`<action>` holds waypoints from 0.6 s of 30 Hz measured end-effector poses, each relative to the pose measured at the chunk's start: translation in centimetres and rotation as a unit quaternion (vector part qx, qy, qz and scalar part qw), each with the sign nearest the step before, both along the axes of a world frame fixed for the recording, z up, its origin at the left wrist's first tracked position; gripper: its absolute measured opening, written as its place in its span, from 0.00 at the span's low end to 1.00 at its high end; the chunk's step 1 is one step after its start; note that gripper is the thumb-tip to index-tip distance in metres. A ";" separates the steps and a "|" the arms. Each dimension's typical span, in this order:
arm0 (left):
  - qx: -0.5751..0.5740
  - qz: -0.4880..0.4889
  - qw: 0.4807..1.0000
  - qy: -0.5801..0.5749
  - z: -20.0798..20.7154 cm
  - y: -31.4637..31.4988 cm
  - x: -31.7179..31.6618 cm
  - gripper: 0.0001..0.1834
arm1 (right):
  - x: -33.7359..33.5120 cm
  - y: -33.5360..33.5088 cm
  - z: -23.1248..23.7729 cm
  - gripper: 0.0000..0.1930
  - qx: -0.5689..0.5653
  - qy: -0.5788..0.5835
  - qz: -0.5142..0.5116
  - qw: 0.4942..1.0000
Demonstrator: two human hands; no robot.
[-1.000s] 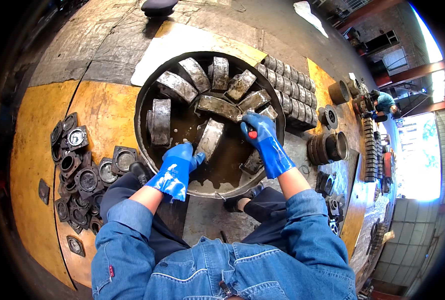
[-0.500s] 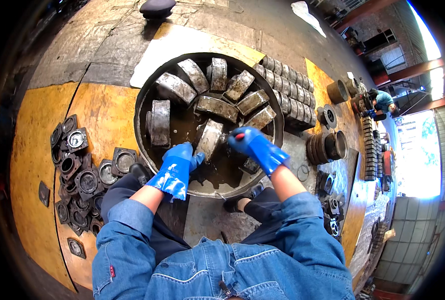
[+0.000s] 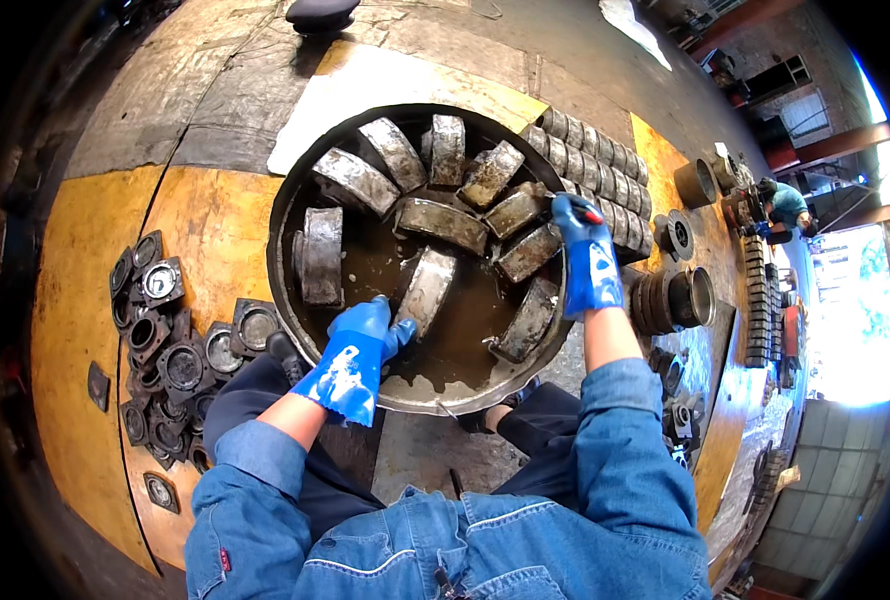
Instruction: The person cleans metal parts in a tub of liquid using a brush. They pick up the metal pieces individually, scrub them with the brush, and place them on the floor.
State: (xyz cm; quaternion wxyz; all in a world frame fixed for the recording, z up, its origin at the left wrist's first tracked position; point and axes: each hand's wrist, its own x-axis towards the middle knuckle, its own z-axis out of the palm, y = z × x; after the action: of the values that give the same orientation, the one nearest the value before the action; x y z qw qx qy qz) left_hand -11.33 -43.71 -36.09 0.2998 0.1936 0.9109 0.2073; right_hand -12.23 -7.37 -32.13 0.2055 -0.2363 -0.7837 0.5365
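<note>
A wide round metal tub [image 3: 285,325] of murky brown liquid stands between my legs. Several thick, curved metal blocks, wet and stained, lie in it. At the near end of the middle curved block [image 3: 428,290], my left hand [image 3: 363,325] in a blue rubber glove closes on its edge, thumb against the lower end. My right hand [image 3: 580,225], gloved alike, is raised over the tub's right rim, closed around a thing with a red part [image 3: 593,215]; the rest of that thing is hidden. Another block [image 3: 525,320] leans by the right wall, below that hand.
Left of the tub lies a heap of square metal flanges [image 3: 180,365]. Stacked rows of dark metal blocks [image 3: 610,180] stand beyond the right rim, near metal rings [image 3: 690,297]. A dark stool [image 3: 322,14] stands far off. Another person [image 3: 787,203] bends at the far right.
My right hand has moved from beside the middle block up and right to the tub's rim, still closed on the red-marked thing. My left hand stays at the block. The view has shifted slightly.
</note>
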 end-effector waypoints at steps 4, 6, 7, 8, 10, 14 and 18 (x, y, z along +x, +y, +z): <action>0.012 -0.012 1.000 -0.007 -0.2 0.5 -0.3 0.35 | -1.4 2.6 -1.2 0.10 -0.009 -0.033 -0.073 0.997; -0.002 -0.007 1.000 -0.014 0.3 0.3 -0.4 0.35 | -2.0 -0.6 -0.7 0.09 0.068 -0.039 -0.055 0.995; -0.009 -0.007 1.000 -0.017 0.5 0.2 -0.4 0.35 | -2.0 -1.0 -1.9 0.07 0.025 -0.004 0.008 1.000; -0.001 -0.003 1.000 -0.013 0.5 0.2 -0.4 0.36 | -1.2 -1.2 -1.3 0.06 -0.007 -0.067 0.104 0.992; 0.010 0.001 1.000 -0.004 0.2 0.1 -0.2 0.36 | 0.4 -4.1 -2.0 0.06 0.282 0.004 0.141 0.949; 0.000 0.007 1.000 -0.017 0.0 0.1 -0.2 0.36 | 1.3 -3.1 -2.7 0.08 0.306 0.091 0.168 0.933; -0.001 0.006 1.000 -0.010 0.0 0.1 -0.1 0.37 | -1.7 1.4 -2.2 0.13 0.021 -0.062 0.030 0.997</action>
State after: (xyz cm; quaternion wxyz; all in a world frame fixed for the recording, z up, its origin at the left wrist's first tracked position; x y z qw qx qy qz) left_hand -11.47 -43.61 -36.12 0.3082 0.1853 0.9092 0.2098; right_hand -13.95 -5.97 -34.32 0.1453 -0.2413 -0.8127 0.5101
